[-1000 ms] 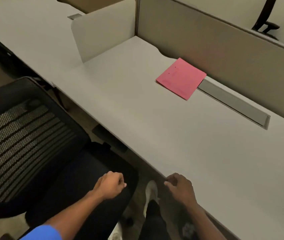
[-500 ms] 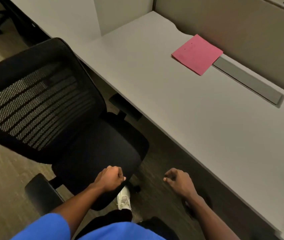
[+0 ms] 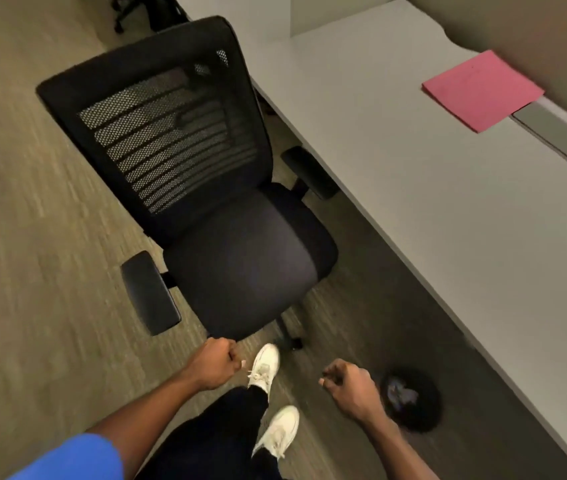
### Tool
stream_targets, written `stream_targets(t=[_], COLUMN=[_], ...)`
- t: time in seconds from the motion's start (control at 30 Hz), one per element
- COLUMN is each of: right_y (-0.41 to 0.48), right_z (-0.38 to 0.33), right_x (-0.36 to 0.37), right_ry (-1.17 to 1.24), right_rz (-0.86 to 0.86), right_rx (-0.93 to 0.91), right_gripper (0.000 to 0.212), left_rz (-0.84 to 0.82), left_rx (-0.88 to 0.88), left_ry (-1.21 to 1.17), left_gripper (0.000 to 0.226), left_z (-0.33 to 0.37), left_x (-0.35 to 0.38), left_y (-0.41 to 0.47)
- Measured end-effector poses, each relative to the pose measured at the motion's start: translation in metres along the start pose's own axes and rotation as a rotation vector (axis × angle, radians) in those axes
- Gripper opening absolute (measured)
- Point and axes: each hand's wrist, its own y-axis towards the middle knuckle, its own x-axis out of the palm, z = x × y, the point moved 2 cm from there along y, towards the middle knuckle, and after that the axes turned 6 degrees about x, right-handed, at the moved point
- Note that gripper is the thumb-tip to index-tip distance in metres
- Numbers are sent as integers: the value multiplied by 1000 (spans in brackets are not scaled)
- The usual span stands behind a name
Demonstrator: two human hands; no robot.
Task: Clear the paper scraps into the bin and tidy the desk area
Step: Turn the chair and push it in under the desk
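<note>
Neither of my hands holds anything that I can see. My left hand (image 3: 213, 363) is curled into a loose fist, just in front of the front edge of the office chair (image 3: 206, 188) seat; whether it touches the seat I cannot tell. My right hand (image 3: 351, 386) hangs half-curled, fingers bent inward, over the carpet (image 3: 33, 237), apart from everything.

Compared with half a second ago, my view has pulled back and tipped further down. The chair now shows almost whole, with its mesh back, dark seat and both armrests, where before its lower part was cut off by my arms. The desk (image 3: 465, 220) has slid toward the right edge of the view. A small round black bin (image 3: 412, 398) has come into sight on the floor, just beside my right hand and near the desk's front edge; pale crumpled scraps (image 3: 401, 393) lie inside it. Both of my white shoes (image 3: 264, 368) now show, where only one did before.

On the desk, a pink sheet of paper (image 3: 483, 90) lies flat at the far side, against the partition wall (image 3: 517, 29), touching the end of a grey cable-tray cover (image 3: 559, 133). The chair stands between me and the left end of the desk, one armrest tucked under the desk edge.
</note>
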Motion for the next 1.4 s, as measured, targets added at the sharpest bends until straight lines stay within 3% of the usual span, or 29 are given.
stream_targets(t=[0.53,0.87,1.03,1.17,1.23,1.4], right_y=[-22,5,24,40,47,62], right_z=[-119,-260,-336,-376,-390,-407], right_x=[74,129,158,173,179,195], right_ry=[-15,67,99,0,-100,-204], right_rz=[-48,67,155,236,242,218], right_rx=[-77,9,-18,-54,-84,-95], right_gripper=[22,31,62,79,86,93], left_rz=[111,207,335,445,495,576], left_rx=[-68,92,132,150,217,323], left_ry=[-51,-34,-59,-156,-254,-395], left_gripper=[30,23,27,81,94,64], left_z=[-116,-204,-217,-209,-203,-195], left_x=[-64,-221,-318,-384,-407,-434], left_y=[-39,2,41,68,79,101])
